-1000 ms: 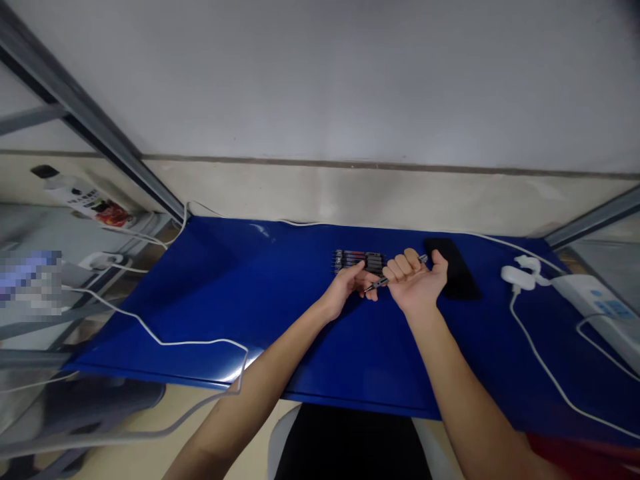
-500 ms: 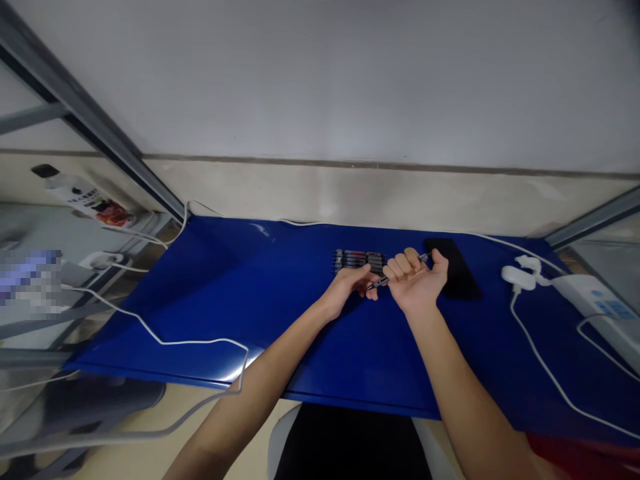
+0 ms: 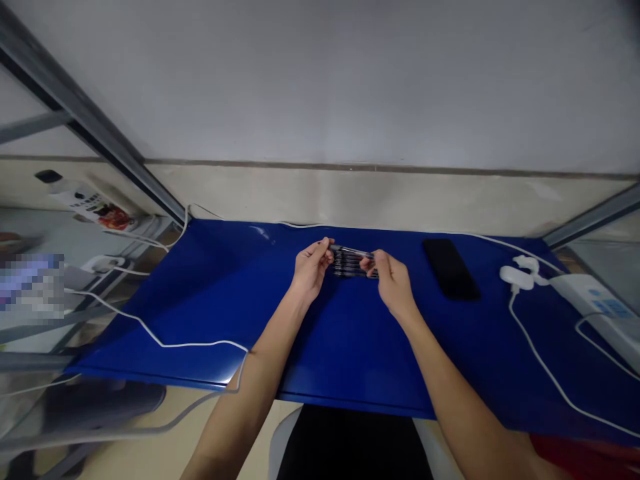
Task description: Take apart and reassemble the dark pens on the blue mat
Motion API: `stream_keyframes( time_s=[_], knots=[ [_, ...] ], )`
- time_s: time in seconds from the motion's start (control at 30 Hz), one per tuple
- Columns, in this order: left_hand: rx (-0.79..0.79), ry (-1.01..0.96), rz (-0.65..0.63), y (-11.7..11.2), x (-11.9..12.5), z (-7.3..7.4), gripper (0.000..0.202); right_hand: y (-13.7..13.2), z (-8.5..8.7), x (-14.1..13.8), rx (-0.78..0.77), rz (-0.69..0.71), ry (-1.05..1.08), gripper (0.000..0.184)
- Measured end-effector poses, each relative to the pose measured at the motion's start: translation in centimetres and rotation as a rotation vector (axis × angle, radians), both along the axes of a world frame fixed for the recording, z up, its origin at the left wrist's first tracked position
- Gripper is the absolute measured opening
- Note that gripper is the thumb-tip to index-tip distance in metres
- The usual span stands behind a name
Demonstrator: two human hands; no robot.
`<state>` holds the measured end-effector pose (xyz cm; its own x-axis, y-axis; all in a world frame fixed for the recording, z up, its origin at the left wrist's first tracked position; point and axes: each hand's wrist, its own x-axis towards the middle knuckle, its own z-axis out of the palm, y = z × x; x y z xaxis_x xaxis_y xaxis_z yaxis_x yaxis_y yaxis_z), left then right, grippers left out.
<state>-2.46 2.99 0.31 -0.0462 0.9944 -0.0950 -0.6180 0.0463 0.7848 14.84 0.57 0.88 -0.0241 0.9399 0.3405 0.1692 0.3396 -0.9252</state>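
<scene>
A dark pen (image 3: pixel 353 251) spans the gap between my two hands, roughly level. My left hand (image 3: pixel 310 268) pinches its left end between thumb and fingers. On the other end, my right hand (image 3: pixel 394 277) has its thumb and fingers closed. Just below and behind this pen, several similar dark pens (image 3: pixel 349 268) lie side by side in a row on the blue table (image 3: pixel 210 280). My fingers partly cover the ends of that row.
A black phone (image 3: pixel 451 269) lies right of my right hand. Farther right are a white charger (image 3: pixel 517 277) and a white power strip (image 3: pixel 600 313) with cables. Another white cable (image 3: pixel 195 343) crosses the table's left side. A bottle (image 3: pixel 90 201) is beyond the left frame post.
The pen has gone from a tilted hold right of the row to nearly level over it. My left hand moved left; my right hand turned over and moved left, uncovering the phone.
</scene>
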Motion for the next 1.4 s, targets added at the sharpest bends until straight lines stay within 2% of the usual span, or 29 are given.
stream_keyframes(
  time_s=[0.07,0.17,0.33,0.43,0.53,0.6,0.7,0.83,1.03,1.23,1.4],
  knots=[
    [-0.024,-0.067,0.026,0.2,-0.1,-0.2,0.03,-0.5,-0.1,-0.3,0.133,0.064,-0.264,0.038],
    [-0.06,-0.014,-0.042,-0.1,0.2,-0.6,0.039,-1.0,-0.4,-1.0,0.275,0.126,-0.538,0.038],
    [-0.032,0.174,-0.198,-0.5,0.5,-0.8,0.041,-1.2,-1.3,-1.7,0.292,0.193,-0.761,0.045],
    [0.022,0.365,-0.092,0.1,-0.6,-0.9,0.039,-1.1,-1.2,-1.6,0.266,0.176,-0.816,0.045],
    [0.046,0.689,0.164,1.3,-2.9,-1.3,0.038,-0.8,-0.9,-1.0,0.234,0.084,-0.855,0.044],
    [0.008,0.895,0.294,1.9,-4.8,-1.6,0.038,-0.5,-0.8,-0.4,0.205,0.04,-0.865,0.042],
    [-0.085,1.214,0.352,2.3,-7.0,-2.1,0.029,0.0,-0.7,0.3,0.162,0.003,-0.862,0.041],
    [-0.164,1.459,0.313,2.3,-8.2,-2.3,0.025,0.1,-0.8,0.7,0.142,-0.026,-0.854,0.041],
    [-0.257,1.59,0.365,2.1,-8.5,-2.4,0.024,0.0,-0.5,0.7,0.124,-0.013,-0.857,0.038],
    [-0.296,1.609,0.409,1.9,-8.8,-2.3,0.022,0.2,-0.5,1.1,0.096,0.037,-0.875,0.034],
    [-0.312,1.591,0.426,1.7,-8.9,-2.1,0.022,0.4,-0.7,1.3,0.096,0.062,-0.867,0.022]
  ],
)
